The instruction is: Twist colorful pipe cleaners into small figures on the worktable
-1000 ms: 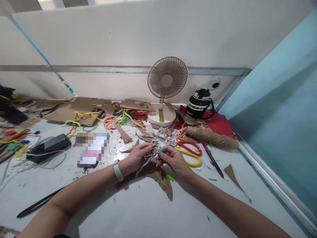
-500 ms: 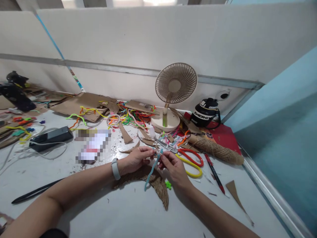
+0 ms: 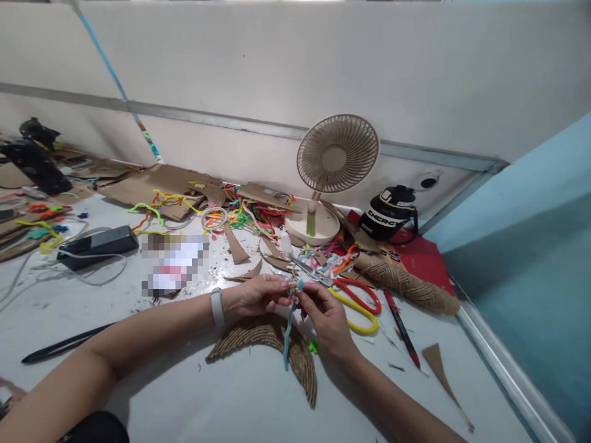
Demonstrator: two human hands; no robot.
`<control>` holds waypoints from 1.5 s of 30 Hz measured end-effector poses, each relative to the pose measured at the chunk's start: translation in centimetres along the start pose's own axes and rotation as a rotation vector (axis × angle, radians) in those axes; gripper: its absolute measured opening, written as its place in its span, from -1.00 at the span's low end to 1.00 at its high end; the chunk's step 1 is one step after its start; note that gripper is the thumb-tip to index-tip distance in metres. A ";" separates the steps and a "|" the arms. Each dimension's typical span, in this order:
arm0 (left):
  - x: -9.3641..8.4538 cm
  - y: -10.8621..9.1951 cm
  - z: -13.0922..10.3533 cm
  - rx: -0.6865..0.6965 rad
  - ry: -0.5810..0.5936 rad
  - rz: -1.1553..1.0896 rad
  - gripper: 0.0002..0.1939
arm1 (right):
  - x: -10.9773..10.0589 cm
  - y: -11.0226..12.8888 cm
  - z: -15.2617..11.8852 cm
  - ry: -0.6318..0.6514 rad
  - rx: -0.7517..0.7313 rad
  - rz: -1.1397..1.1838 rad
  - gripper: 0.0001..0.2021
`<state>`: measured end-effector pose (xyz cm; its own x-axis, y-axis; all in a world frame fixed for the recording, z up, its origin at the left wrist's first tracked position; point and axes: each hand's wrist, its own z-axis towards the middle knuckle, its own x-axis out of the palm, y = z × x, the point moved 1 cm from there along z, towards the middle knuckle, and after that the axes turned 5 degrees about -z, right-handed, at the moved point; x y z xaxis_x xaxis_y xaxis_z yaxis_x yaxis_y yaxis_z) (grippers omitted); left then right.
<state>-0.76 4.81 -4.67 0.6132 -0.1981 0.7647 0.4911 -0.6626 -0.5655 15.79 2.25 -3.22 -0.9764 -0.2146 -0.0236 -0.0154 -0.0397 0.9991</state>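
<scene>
Fingertips of my left hand (image 3: 265,294) and my right hand (image 3: 325,314) pinch a light blue fuzzy strip (image 3: 288,338), close together over the white table. Its long end hangs down between the hands, and its upper part is bunched at the fingertips, too small to make out. Below lies a crescent shape covered with brown twine (image 3: 258,335). A small green piece (image 3: 313,346) is beside the crescent's right arm, under my right wrist. Scissors with red and yellow handles (image 3: 362,320) lie just right of and behind my right hand.
A fan (image 3: 339,157) stands at the back with a black jug (image 3: 388,212) to its right. A twine roll (image 3: 410,286) and a red and black pen (image 3: 402,329) lie at right. Colourful strips and cardboard (image 3: 161,184) spread along the back; a black device (image 3: 99,246) sits left.
The view has shifted slightly. The hanging blue end has swung from slanting left to nearly vertical, and more of the crescent shows. Both hands keep their pinch.
</scene>
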 end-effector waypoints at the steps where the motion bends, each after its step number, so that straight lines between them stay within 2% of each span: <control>1: -0.1 0.1 0.1 0.001 -0.006 -0.008 -0.78 | 0.0 -0.1 0.0 -0.008 0.004 -0.007 -0.70; 5: -0.5 0.4 0.3 -0.005 0.005 -0.010 -0.82 | 0.1 -0.3 0.0 -0.044 0.032 -0.013 -0.66; 16: -0.7 0.3 0.0 -0.072 0.035 0.080 -0.80 | 0.2 -0.4 -0.4 -0.017 -0.060 -0.089 -0.76; 24: 0.1 0.1 -0.3 -0.061 0.018 0.086 -0.79 | -0.3 -1.2 -0.3 -0.059 -0.133 -0.236 -0.76; 37: 0.6 0.0 -0.7 0.005 -0.006 0.266 -0.73 | -0.3 -0.7 -0.4 -0.082 -0.203 -0.304 -0.77; 45: 0.8 0.0 -0.8 0.004 -0.008 0.263 -0.74 | -0.4 -0.7 -0.4 -0.072 -0.244 -0.342 -0.78</control>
<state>-0.78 4.06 -3.80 0.7249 -0.3577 0.5887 0.3162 -0.5865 -0.7457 16.25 1.94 -3.96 -0.9367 -0.0808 -0.3407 -0.2978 -0.3281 0.8965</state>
